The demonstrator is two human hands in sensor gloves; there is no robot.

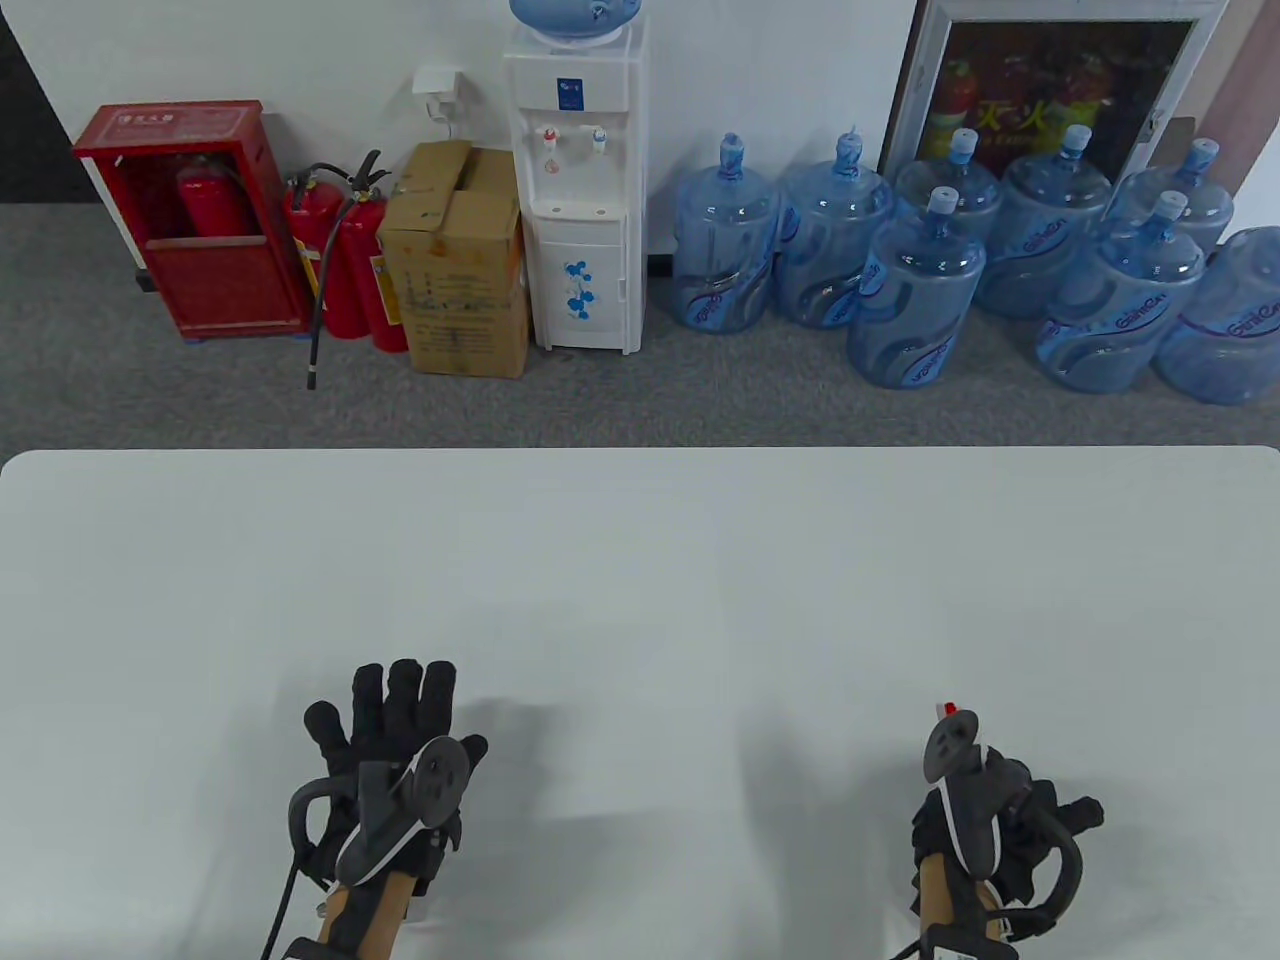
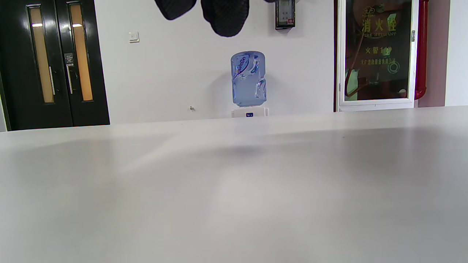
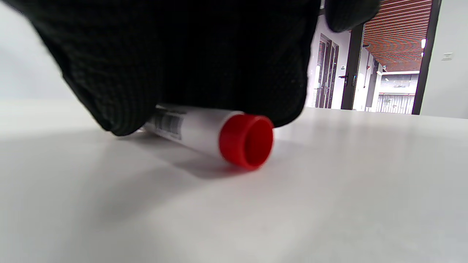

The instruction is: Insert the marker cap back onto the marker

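Note:
A white marker point(image 3: 193, 126) with a red end point(image 3: 246, 140) lies on the white table point(image 1: 640, 580). My right hand point(image 1: 1000, 810) is near the front right edge, and its gloved fingers point(image 3: 182, 54) curl down over the marker's barrel and hold it against the table. In the table view only a small red tip of the marker point(image 1: 946, 709) shows past the tracker. I cannot tell whether the red end is the cap or the barrel's plug. My left hand point(image 1: 395, 705) rests flat on the table at the front left, fingers spread and empty. Its fingertips point(image 2: 223, 16) hang in at the top of the left wrist view.
The table's far edge point(image 1: 640, 450) runs across the middle of the table view. Beyond it on the floor stand water bottles point(image 1: 920, 290), a water dispenser point(image 1: 580, 190), a cardboard box point(image 1: 460, 260) and fire extinguishers point(image 1: 345, 260).

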